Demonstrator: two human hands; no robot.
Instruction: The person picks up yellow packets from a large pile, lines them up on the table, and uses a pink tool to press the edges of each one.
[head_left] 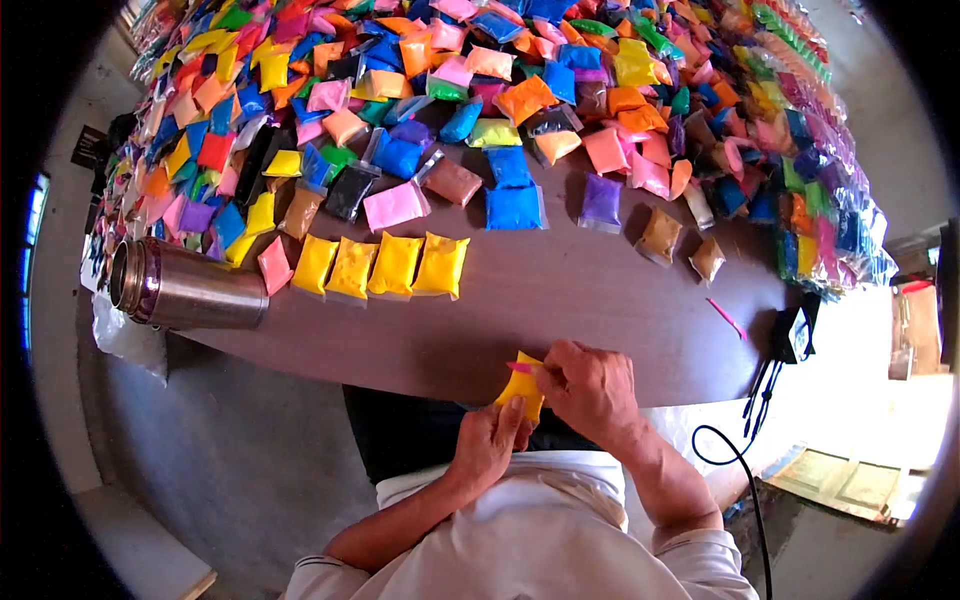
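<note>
My left hand (488, 442) pinches the lower end of a small yellow plastic packet (525, 388) at the table's near edge, in front of my body. My right hand (593, 388) is closed around a thin pink plastic stick (519, 367), whose tip lies across the upper part of that packet. Most of the stick is hidden by my fingers. Farther left on the table, several yellow packets (397, 263) lie side by side in a row. A salmon-pink packet (275, 266) rests at the row's left end.
A large heap of coloured packets (525, 100) covers the far side of the table (590, 290). At left lies a steel flask (200, 287) on its side. Another pink stick (727, 319) is at right, near a black device (793, 334) with a cable.
</note>
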